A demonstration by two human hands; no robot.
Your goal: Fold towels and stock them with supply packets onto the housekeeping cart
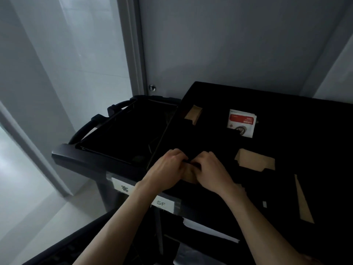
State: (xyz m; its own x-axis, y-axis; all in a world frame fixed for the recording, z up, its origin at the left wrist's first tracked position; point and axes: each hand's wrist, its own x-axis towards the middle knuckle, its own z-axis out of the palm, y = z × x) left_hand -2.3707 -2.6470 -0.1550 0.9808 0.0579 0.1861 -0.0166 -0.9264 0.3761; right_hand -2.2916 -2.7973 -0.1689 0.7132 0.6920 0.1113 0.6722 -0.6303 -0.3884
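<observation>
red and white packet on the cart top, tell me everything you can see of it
The red and white packet is a flat, glossy-looking sachet, or perhaps a small stack, since a white edge shows behind it. A red band with small unreadable print crosses its top; a round picture sits on white below. It lies slightly tilted on the dark cart top, toward the far side. No hand touches it.

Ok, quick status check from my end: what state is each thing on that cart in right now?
Left hand: fingers curled, gripping the tan packet.
Right hand: fingers curled on the same packet.
Tan packet: held between both hands, mostly covered.
Red-and-white packet: standing in its slot.
Black bin: open, contents too dark to tell.
</observation>
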